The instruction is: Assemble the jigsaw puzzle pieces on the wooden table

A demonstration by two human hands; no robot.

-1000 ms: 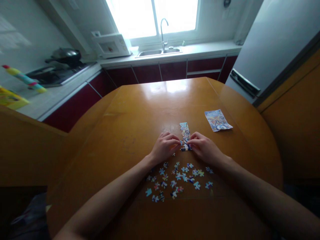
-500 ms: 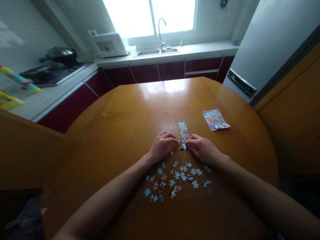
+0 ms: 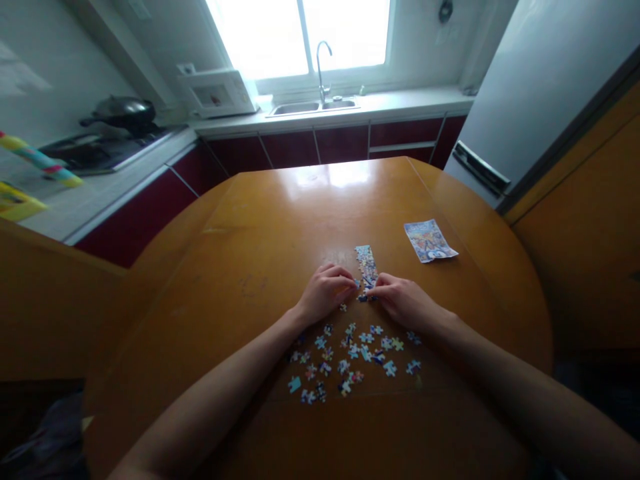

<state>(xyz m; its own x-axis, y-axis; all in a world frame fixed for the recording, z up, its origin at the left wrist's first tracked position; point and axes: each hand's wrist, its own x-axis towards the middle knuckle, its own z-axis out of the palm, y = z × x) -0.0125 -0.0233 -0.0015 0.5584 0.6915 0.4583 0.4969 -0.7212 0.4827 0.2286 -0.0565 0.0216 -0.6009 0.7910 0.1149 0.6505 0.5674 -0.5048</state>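
Note:
A narrow strip of joined jigsaw puzzle (image 3: 367, 261) lies on the wooden table, its lower end between both hands. My left hand (image 3: 327, 292) is closed in a pinch on a small light-blue puzzle piece (image 3: 357, 283) at the strip's left edge. My right hand (image 3: 403, 300) rests against the strip's lower right, thumb and index finger pressed together on it; whether a loose piece is under those fingertips cannot be made out. One loose puzzle piece (image 3: 343, 307) lies just below my left fingers. Several more loose puzzle pieces (image 3: 367, 353) are scattered nearer to me, between my forearms.
A creased printed picture sheet (image 3: 430, 241) lies to the right on the oval wooden table (image 3: 280, 227). Beyond the table are a counter with a sink (image 3: 295, 108), a microwave (image 3: 219, 92) and a stove with a pan (image 3: 123, 112). A fridge (image 3: 520, 87) stands at right.
My right fingertips have shifted slightly left and down along the strip's lower end. My left hand stays in place with its piece. The view has tilted a little.

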